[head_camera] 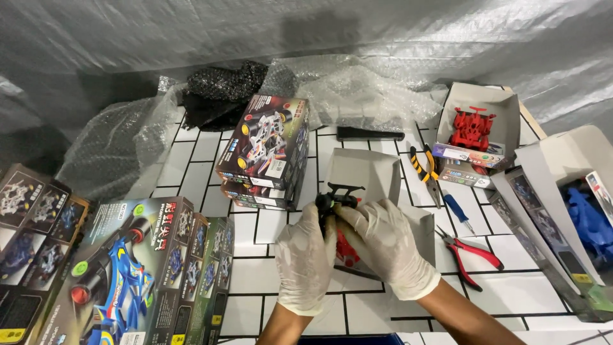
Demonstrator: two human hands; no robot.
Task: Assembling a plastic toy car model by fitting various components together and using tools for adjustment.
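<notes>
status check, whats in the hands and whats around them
Left hand and right hand, both gloved, shut on small black toy car part. Held over open grey box with red piece inside. Red-handled cutters and blue screwdriver lie right, clear of hands.

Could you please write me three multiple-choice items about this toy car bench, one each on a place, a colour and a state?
1. Where do the red-handled pliers lie?
A. right of the hands
B. on the stacked boxes
C. inside an open box

2. What colour is the toy car body in the open cardboard box at the back right?
A. blue
B. red
C. green

3. What are the white-gloved left hand and right hand doing?
A. resting flat
B. holding pliers
C. gripping a small black and red toy part

Answers: 1 A, they lie on the tiled surface there; 2 B, it is plainly red; 3 C, both hands close around it.
</notes>
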